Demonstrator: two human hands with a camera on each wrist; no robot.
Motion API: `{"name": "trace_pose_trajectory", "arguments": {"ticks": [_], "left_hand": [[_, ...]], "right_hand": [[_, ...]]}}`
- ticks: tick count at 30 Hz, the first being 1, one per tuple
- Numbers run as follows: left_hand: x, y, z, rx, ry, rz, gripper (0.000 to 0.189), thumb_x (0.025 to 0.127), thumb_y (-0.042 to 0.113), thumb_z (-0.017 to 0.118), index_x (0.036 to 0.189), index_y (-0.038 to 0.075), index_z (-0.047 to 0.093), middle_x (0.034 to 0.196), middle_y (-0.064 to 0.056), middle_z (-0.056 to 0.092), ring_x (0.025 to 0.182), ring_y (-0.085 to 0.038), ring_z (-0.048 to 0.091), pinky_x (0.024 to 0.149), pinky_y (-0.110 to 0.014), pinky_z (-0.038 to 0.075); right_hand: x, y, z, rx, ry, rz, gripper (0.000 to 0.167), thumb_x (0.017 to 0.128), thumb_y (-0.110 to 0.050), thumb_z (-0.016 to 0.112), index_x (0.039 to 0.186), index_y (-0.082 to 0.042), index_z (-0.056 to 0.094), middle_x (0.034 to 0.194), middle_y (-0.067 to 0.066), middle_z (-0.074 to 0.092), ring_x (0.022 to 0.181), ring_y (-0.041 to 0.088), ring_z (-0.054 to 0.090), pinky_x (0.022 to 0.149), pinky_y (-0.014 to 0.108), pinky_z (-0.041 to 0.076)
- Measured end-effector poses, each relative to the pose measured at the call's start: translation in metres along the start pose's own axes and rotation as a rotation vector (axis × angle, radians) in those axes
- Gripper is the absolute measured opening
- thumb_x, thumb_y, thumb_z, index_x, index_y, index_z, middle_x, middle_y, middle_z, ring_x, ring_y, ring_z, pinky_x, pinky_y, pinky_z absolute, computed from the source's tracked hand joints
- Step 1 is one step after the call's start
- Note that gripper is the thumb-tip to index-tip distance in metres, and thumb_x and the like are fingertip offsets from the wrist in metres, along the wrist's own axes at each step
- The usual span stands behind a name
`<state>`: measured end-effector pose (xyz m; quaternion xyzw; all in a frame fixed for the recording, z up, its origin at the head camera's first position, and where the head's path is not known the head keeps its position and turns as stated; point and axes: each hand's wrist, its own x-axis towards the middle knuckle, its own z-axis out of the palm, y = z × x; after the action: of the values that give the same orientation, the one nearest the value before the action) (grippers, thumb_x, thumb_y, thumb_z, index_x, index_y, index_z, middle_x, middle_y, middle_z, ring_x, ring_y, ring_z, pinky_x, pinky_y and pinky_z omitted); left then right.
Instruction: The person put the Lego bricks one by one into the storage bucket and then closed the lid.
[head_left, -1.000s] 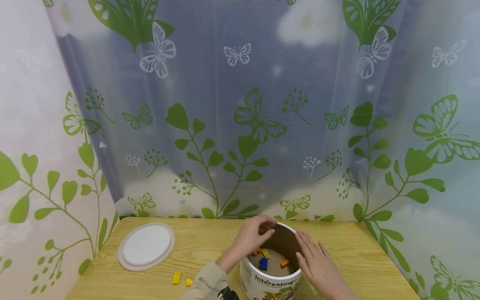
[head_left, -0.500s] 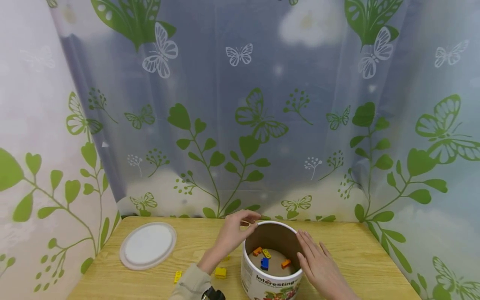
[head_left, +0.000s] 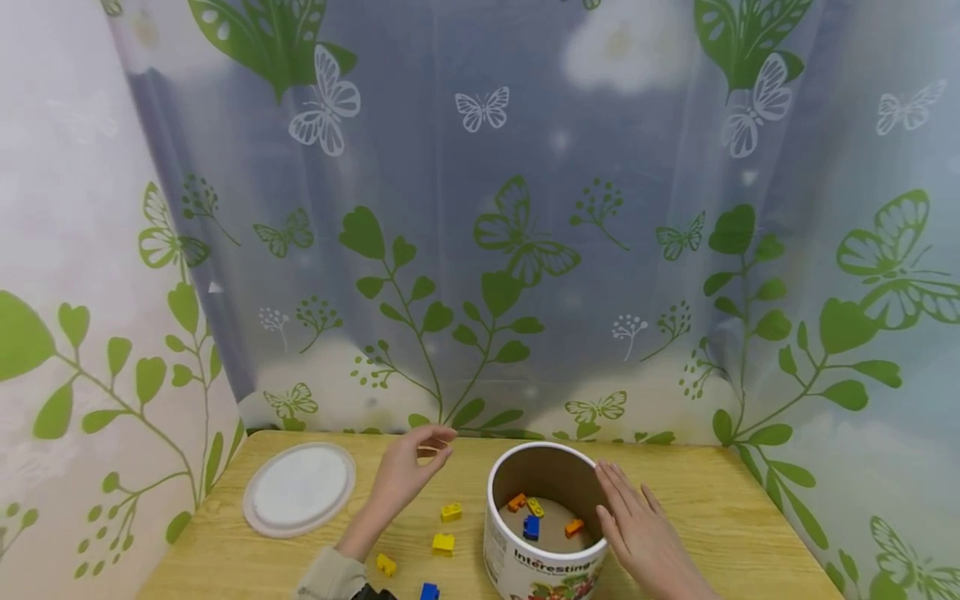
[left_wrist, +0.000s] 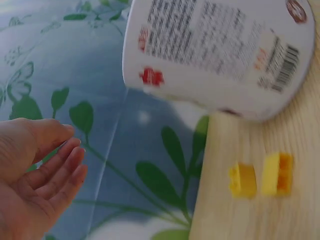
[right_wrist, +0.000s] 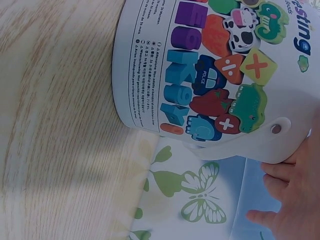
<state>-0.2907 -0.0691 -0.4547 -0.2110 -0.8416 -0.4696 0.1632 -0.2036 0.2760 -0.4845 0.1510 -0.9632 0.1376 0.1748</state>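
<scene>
A white round bucket (head_left: 501, 554) with printed pictures stands on the table at the lower middle of the head view. Inside lie a blue toy brick (head_left: 531, 527), a yellow brick (head_left: 535, 507) and two orange bricks, one (head_left: 573, 527) nearer the right wall. My right hand (head_left: 641, 529) rests against the bucket's right side, fingers straight along the rim. To the left of the bucket, my left hand (head_left: 411, 462) hovers over the table with fingers loosely bent and holds nothing. Two yellow bricks, one (head_left: 443, 544) nearer me, lie between that hand and the bucket.
A round white lid (head_left: 300, 490) lies at the table's back left. Another yellow brick (head_left: 386, 564) and a blue brick (head_left: 430, 592) lie near the front, beside the left sleeve (head_left: 330, 575). Behind the wooden table (head_left: 697, 475) hangs a printed curtain (head_left: 420, 167).
My left hand has moved left from over the bucket, uncovering yellow bricks and a blue one on the table. The right hand has stayed at the rim.
</scene>
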Motion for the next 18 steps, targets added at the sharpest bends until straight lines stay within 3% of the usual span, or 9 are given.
{"name": "trace_pose_trajectory", "arguments": {"ticks": [8,18], "left_hand": [[-0.019,-0.024,-0.021,0.018,0.032,-0.052,0.022,0.090,0.003,0.076,0.110,0.012,0.075,0.106,-0.004,0.074,0.093,-0.023,0.070,0.083,-0.043,0.061],[-0.051,-0.054,-0.035,0.074,0.016,-0.190,0.018,0.088,0.005,0.078,0.104,0.013,0.076,0.102,-0.006,0.075,0.087,-0.020,0.071,0.074,-0.029,0.062]], "right_hand": [[0.000,-0.001,0.000,-0.002,0.010,-0.009,0.053,0.107,-0.025,0.050,0.154,-0.003,0.040,0.158,0.013,0.041,0.145,0.032,0.038,0.113,0.066,0.033],[-0.001,-0.001,0.001,-0.004,0.023,-0.017,0.053,0.106,-0.023,0.052,0.154,-0.002,0.041,0.158,0.014,0.041,0.145,0.033,0.039,0.113,0.065,0.033]]}}
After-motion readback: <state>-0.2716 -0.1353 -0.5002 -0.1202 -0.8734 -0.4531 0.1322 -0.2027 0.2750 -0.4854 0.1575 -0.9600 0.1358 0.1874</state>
